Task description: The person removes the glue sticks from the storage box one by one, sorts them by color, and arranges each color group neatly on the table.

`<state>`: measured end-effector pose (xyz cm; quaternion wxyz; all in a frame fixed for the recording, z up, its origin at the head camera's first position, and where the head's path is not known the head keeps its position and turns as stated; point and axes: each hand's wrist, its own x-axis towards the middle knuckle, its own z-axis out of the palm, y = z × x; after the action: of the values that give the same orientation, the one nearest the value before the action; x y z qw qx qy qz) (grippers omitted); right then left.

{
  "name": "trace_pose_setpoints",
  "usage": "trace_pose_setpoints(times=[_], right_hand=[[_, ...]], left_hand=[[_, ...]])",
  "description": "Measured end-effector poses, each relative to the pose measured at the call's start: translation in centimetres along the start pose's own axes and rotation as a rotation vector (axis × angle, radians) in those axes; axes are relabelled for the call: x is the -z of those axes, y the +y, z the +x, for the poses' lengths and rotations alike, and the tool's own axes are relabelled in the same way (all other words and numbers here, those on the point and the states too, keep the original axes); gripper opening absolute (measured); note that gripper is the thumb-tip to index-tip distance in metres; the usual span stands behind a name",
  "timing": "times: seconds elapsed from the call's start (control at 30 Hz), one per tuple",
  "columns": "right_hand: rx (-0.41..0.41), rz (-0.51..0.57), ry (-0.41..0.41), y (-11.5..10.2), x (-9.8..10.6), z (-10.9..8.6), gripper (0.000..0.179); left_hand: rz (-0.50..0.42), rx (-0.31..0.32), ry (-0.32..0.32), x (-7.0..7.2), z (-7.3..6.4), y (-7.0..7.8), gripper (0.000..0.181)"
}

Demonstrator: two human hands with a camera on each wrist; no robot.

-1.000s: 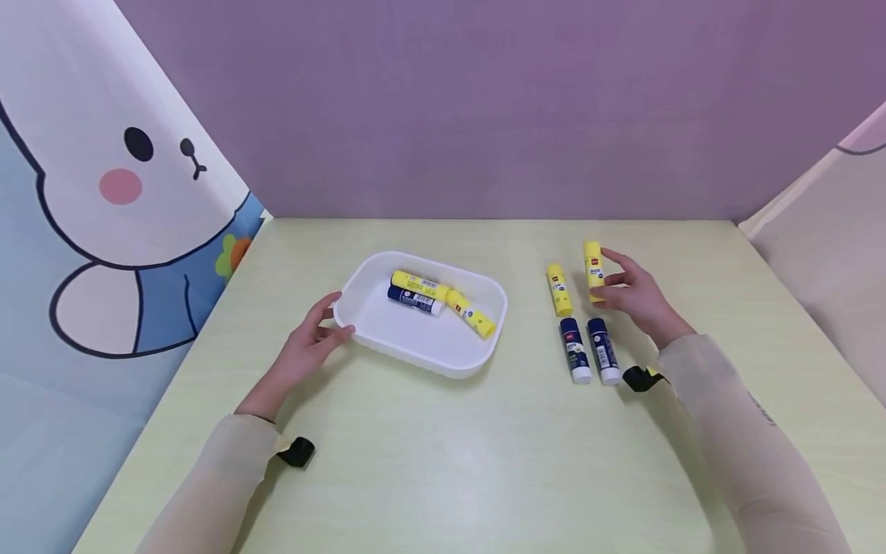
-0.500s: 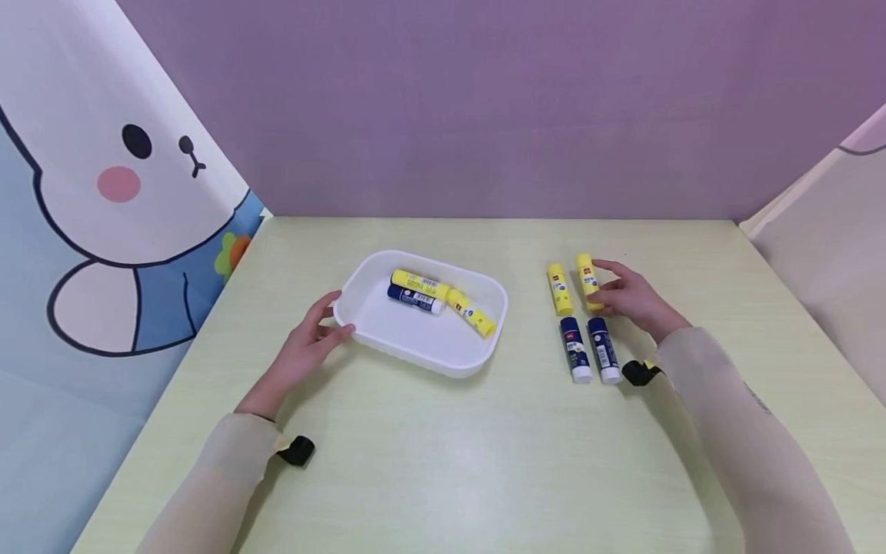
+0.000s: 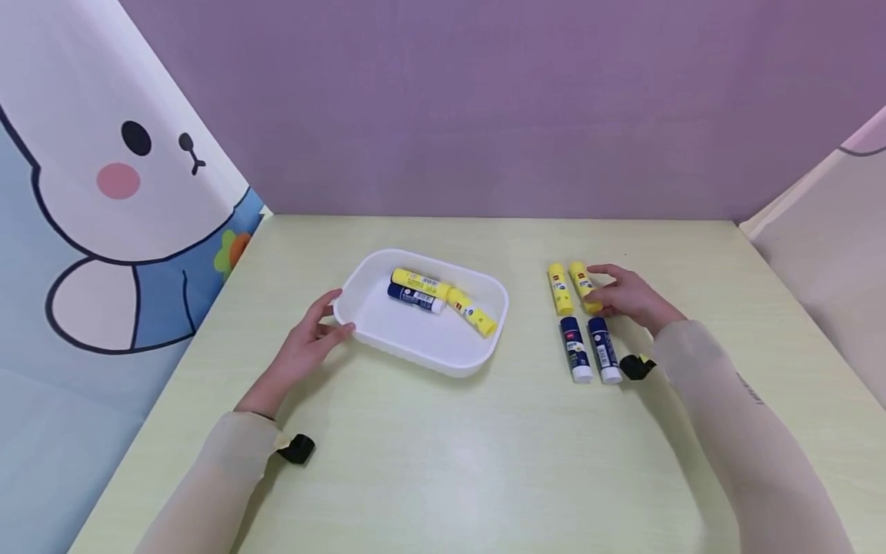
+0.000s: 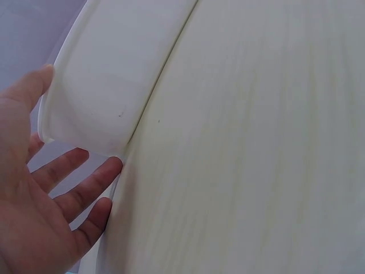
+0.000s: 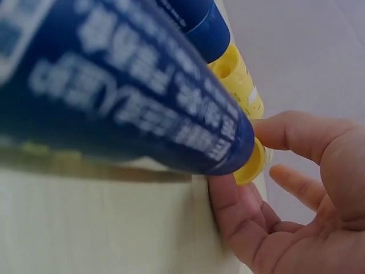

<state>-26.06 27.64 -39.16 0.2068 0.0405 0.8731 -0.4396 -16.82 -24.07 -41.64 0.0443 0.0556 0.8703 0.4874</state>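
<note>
My left hand [image 3: 308, 345] holds the left end of a white plastic tray [image 3: 360, 319], thumb and forefinger set apart at its edge; the left wrist view shows its thumb on the tray's rim [image 4: 48, 94]. Inside lie two yellow glue sticks and a navy one [image 3: 415, 298]. On the right, my right hand [image 3: 633, 298] pinches a yellow glue stick [image 3: 580, 278] between thumb and fingers, low at the tabletop. Beside it lies another yellow glue stick [image 3: 560, 289]. Nearer me are two navy glue sticks with white ends, a left one [image 3: 575, 350] and a right one [image 3: 604, 350].
The pale wooden table [image 3: 443, 454] ends at a purple backdrop [image 3: 484, 108]. A cloth with a cartoon animal [image 3: 104, 231] hangs at the left, and a pale cloth [image 3: 824, 246] at the right. In the right wrist view, a navy glue stick [image 5: 131, 91] looms close to the camera.
My right hand has brought its yellow glue stick leftward and toward me, closer beside the other yellow one and behind the navy pair. The left hand and tray stay put.
</note>
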Motion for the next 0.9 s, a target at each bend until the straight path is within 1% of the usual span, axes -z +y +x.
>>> trace_pose_setpoints(times=[0.23, 0.33, 0.67, 0.9], right_hand=[[0.006, -0.021, -0.055, -0.26, 0.19, -0.16, 0.087], [0.005, -0.021, -0.066, -0.37, 0.17, -0.25, 0.087], [-0.019, 0.01, -0.045, -0.11, 0.11, -0.18, 0.089], [-0.007, 0.014, -0.047, 0.26, 0.34, 0.11, 0.088]], left_hand=[[0.008, -0.009, 0.0, 0.12, -0.05, 0.09, 0.067], [0.01, -0.022, 0.003, 0.12, -0.06, 0.09, 0.067], [0.007, -0.022, 0.0, 0.16, -0.08, 0.03, 0.067], [0.002, -0.017, 0.0, 0.13, 0.01, -0.01, 0.067]])
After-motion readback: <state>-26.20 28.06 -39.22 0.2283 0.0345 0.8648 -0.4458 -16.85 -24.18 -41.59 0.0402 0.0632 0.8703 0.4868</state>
